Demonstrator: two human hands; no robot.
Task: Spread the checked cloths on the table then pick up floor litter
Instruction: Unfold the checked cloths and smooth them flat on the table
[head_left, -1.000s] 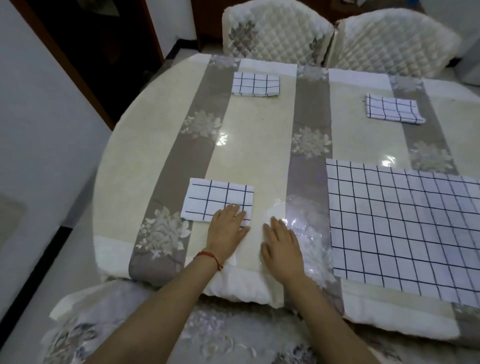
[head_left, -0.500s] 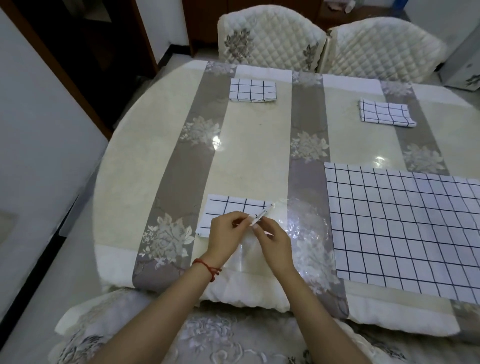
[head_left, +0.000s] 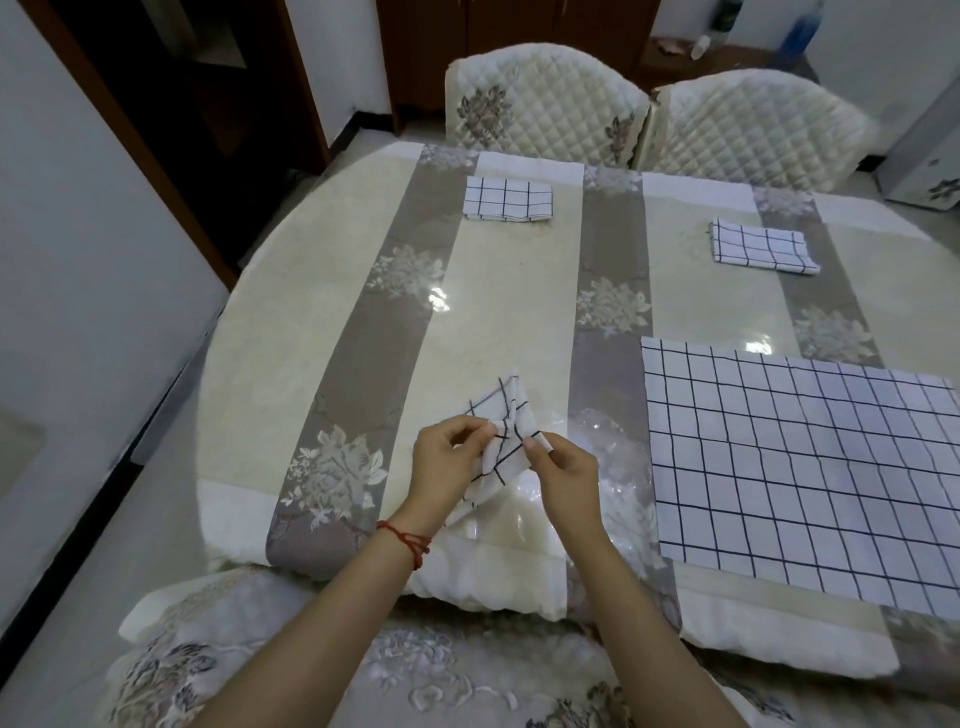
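A small white cloth with a black check (head_left: 503, 423) is lifted off the table near the front edge, partly unfolded and crumpled. My left hand (head_left: 449, 460) pinches its left side and my right hand (head_left: 563, 475) pinches its right corner. One checked cloth (head_left: 800, 462) lies spread flat at the front right. Two more stay folded at the far side: one folded cloth (head_left: 508, 199) at the centre left and another folded cloth (head_left: 761, 252) at the right.
The round table (head_left: 291, 332) wears a beige and grey striped cover under clear plastic. Two quilted chairs (head_left: 545, 101) stand behind it and a padded chair (head_left: 260, 670) sits just before me. A dark doorway is at the left, bare floor beside the table.
The near folded cloth, first flat under my palms, has been pinched by both hands and raised off the table, and it is coming open. The camera has moved nearer.
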